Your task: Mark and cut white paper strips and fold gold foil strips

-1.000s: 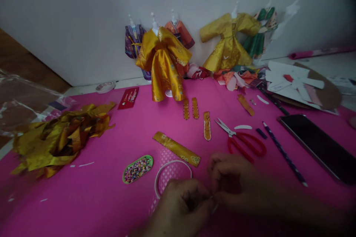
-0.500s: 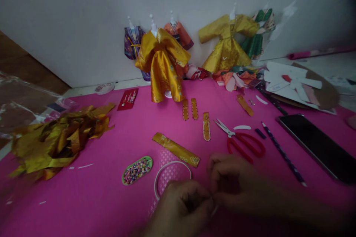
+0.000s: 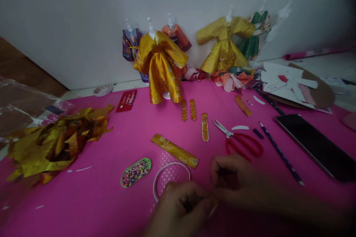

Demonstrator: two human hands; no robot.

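Near the bottom centre, my left hand [image 3: 185, 205] is closed, its fingertips pinched round a small pale piece that I cannot make out. Close on its right is my right hand [image 3: 233, 179], its fingers curled and pressed together; anything between them is too small to tell. A white ring [image 3: 158, 172] over pink mesh lies partly under my left hand. Behind the ring is a gold brocade strip [image 3: 175, 150]. To the left sits a green-rimmed oval dish of coloured beads [image 3: 136, 172]. Red-handled scissors [image 3: 244, 143] lie open-bladed beyond my right hand.
Gold cloth scraps [image 3: 58, 140] are heaped at the left. Small dressed stands, one in a gold robe [image 3: 164, 70], line the wall. A phone [image 3: 314, 144] and a patterned pencil [image 3: 280, 153] lie at the right. Beaded strips [image 3: 205, 127] rest mid-table.
The view has shifted slightly. My right hand's fingertips have drawn a little away from my left hand, and the pale piece at my left fingertips shows a bit more.
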